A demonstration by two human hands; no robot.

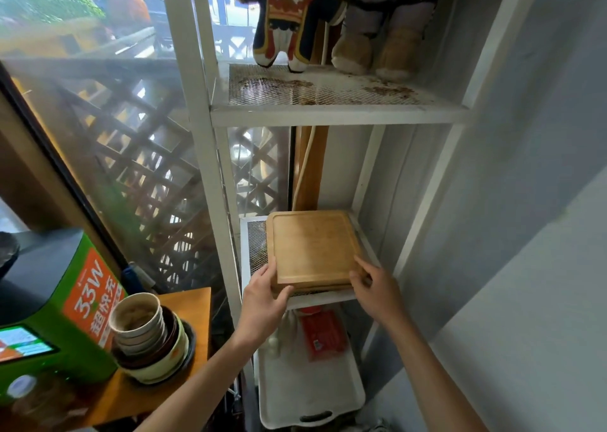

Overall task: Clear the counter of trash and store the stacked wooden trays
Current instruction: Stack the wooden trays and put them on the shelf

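Note:
A stack of square wooden trays [312, 246] lies on the middle mesh shelf [253, 244] of a white metal rack. My left hand [267, 292] grips the stack's near left corner, thumb on top. My right hand [374, 283] holds the near right corner, fingers curled over the edge. The trays sit flat, mostly inside the shelf, with their front edge at the shelf's lip.
Plush toys [289, 21] stand on the upper shelf. Below, a white plastic tray [308, 395] holds a red packet [323, 334]. At left, a wooden counter [193, 313] carries stacked bowls and paper cups [151, 336] and a green charging kiosk [56, 313]. A grey wall flanks the right.

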